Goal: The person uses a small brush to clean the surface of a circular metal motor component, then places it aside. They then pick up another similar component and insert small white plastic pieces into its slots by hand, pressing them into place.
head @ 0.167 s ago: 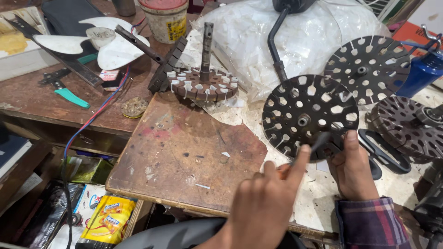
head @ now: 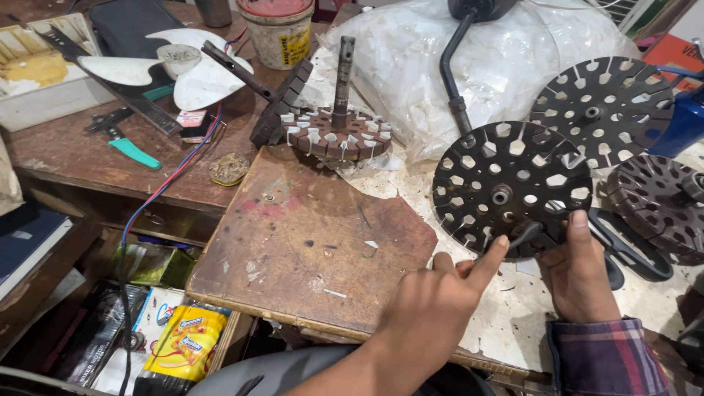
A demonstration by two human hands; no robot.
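Observation:
A dark round metal disc (head: 513, 158) with many slots lies on the white-covered bench. My right hand (head: 579, 282), in a plaid sleeve, grips its lower rim with the thumb pressed up against the edge. My left hand (head: 440, 308) is curled around a small dark tool (head: 525, 235). Its index finger stretches along the tool, and the tip meets the disc's lower rim just left of my right thumb.
A worn reddish board (head: 308, 235) lies left of the hands. Behind it stands a wound core with an upright shaft (head: 339, 128). More slotted discs (head: 601, 95) and a dark housing (head: 660, 202) sit at the right, with black pliers handles (head: 631, 253). White fan blades (head: 191, 73), a bucket (head: 277, 29) and green-handled pliers (head: 132, 150) are at the back left.

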